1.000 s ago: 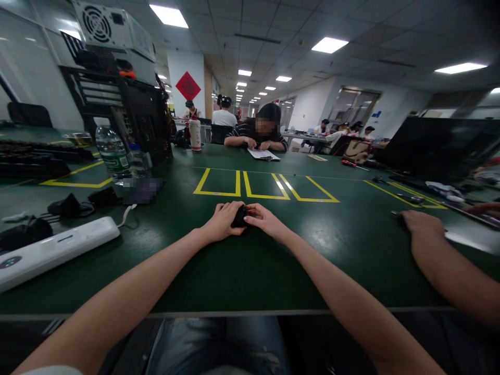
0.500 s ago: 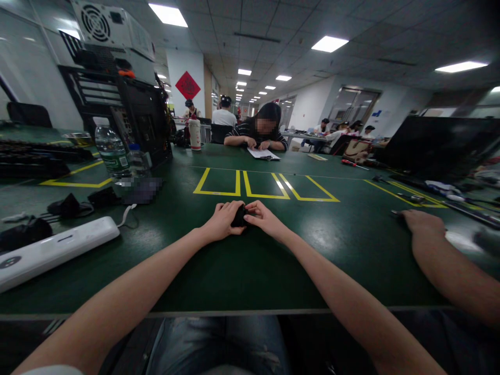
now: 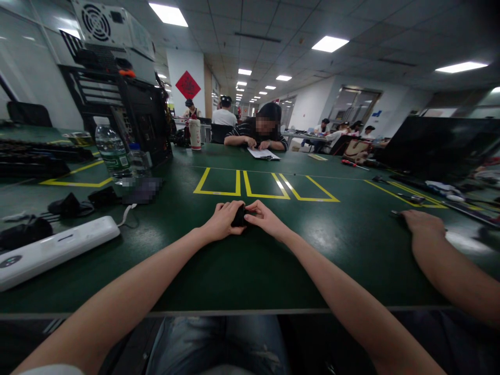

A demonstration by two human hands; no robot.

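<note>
A small black object [image 3: 238,217] rests at the green tabletop between my two hands, mostly covered by fingers, so its kind does not show. My left hand [image 3: 224,220] wraps round it from the left, thumb at the near side and fingers over the top. From the right, my right hand [image 3: 264,219] pinches at its right side with thumb and fingertips. Just beyond both hands lie yellow tape outlines [image 3: 266,197] on the table.
At left are a white power strip [image 3: 58,250], black adapters [image 3: 70,206], a water bottle [image 3: 111,148] and a computer case [image 3: 144,114]. Another person's hand [image 3: 424,221] rests on the table at right, near a dark monitor [image 3: 437,148]. A person [image 3: 258,127] sits opposite over papers [image 3: 263,153].
</note>
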